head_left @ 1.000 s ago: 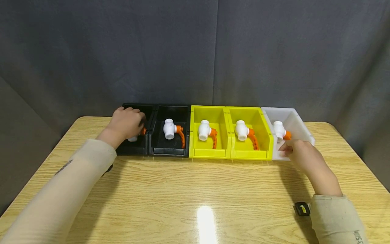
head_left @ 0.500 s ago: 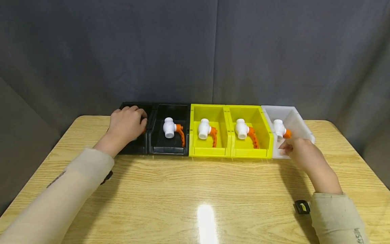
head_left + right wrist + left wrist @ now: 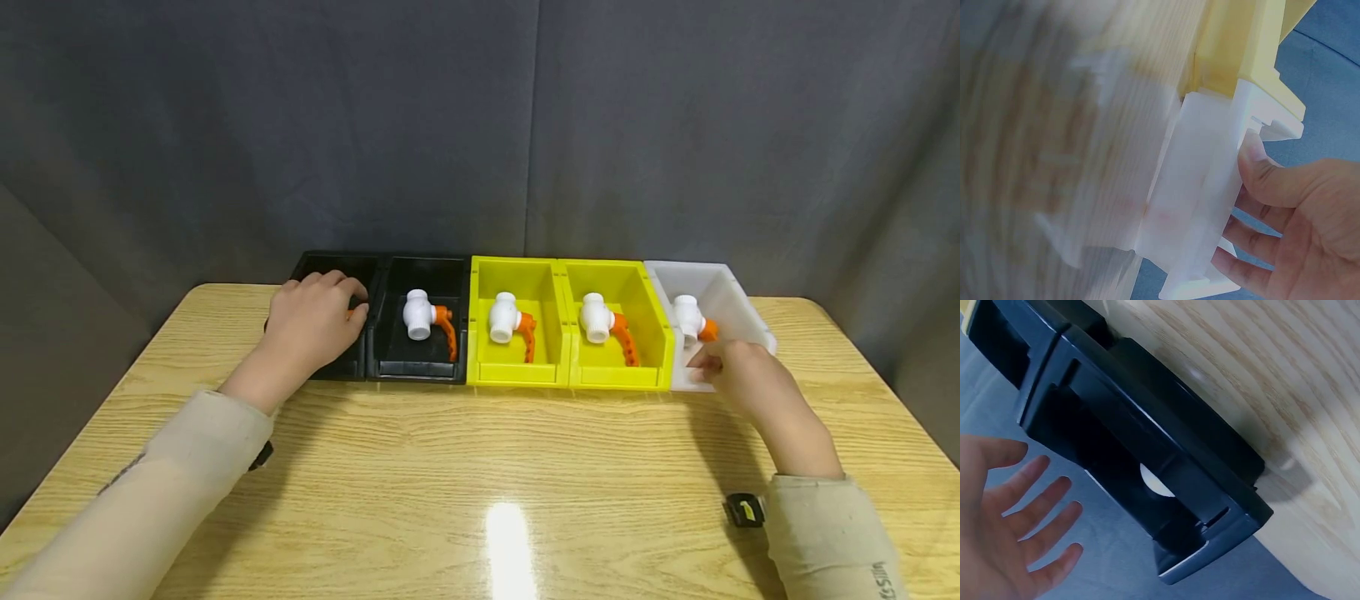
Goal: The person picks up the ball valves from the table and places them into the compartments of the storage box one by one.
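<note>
My left hand (image 3: pixel 315 321) is over the leftmost black bin (image 3: pixel 348 362), hiding most of it. In the left wrist view its fingers (image 3: pixel 1054 519) are spread and loosely bent, with nothing between them. Inside that bin a white valve part (image 3: pixel 1155 481) shows, and a bit of orange handle (image 3: pixel 350 313) peeks out beside the hand. My right hand (image 3: pixel 750 379) is at the front of the white bin (image 3: pixel 738 308), its fingers loosely curved by the rim, fingertips partly hidden. A white ball valve (image 3: pixel 686 317) with an orange handle lies in that bin, apart from the hand.
Between the hands stand a second black bin (image 3: pixel 393 367) and two yellow bins (image 3: pixel 517 375) (image 3: pixel 618 377). Each contains a white ball valve with an orange handle (image 3: pixel 418 315). The row stands on a wooden table (image 3: pixel 420 467) before a grey curtain (image 3: pixel 375 125).
My left hand has drawn back toward the front and slightly right over the leftmost black bin, its fingers loosening. The right hand has stayed in place at the white bin.
</note>
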Motion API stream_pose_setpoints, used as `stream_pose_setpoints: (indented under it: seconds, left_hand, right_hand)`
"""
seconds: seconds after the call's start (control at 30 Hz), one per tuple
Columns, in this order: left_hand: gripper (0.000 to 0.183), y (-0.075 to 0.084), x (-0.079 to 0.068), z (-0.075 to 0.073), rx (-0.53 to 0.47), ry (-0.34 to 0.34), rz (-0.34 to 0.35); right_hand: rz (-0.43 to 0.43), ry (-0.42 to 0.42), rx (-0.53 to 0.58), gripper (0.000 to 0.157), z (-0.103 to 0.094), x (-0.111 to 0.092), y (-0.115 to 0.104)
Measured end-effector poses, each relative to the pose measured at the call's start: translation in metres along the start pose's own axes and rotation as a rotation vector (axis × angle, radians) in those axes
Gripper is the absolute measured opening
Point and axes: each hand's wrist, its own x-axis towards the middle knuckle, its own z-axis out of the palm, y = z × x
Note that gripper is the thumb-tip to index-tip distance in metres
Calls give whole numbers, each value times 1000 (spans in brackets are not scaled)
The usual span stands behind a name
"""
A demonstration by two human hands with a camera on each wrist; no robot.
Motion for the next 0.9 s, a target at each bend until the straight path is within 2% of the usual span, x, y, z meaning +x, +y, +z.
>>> stream_pose_setpoints:
  seconds: [0.33, 0.7, 0.9]
  left_hand:
    - [22, 12, -11, -8, 0, 77, 34]
    - [24, 31, -22, -15, -24, 89, 28]
    - [25, 39, -26, -21, -56, 107, 0]
  right_hand:
    - [-2, 6, 1, 5, 1, 0, 0]
    - [-15, 7, -6, 4, 1, 1, 3]
    - [-9, -3, -9, 6, 1, 1, 2]
